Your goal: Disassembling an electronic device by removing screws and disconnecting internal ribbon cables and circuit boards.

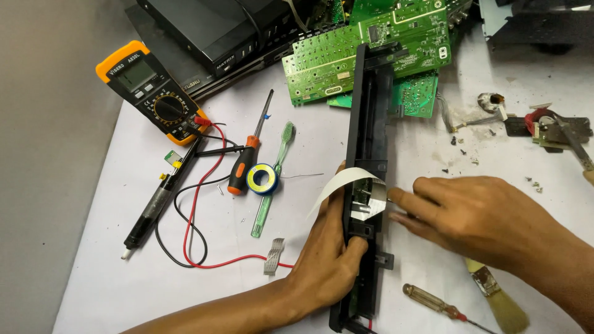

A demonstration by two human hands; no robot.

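On white table (154, 272): tools, green circuit boards (346, 55).

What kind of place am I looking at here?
Most likely an electronics repair bench. A multimeter with red and black leads, green circuit boards and a solder spool lie on the white table, while both hands work on a long black panel.

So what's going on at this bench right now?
A person steadies a long black plastic panel on a white table with the left hand. The right hand presses its fingertips on a white flat ribbon cable looped over the panel. A multimeter, screwdrivers and green circuit boards lie around.
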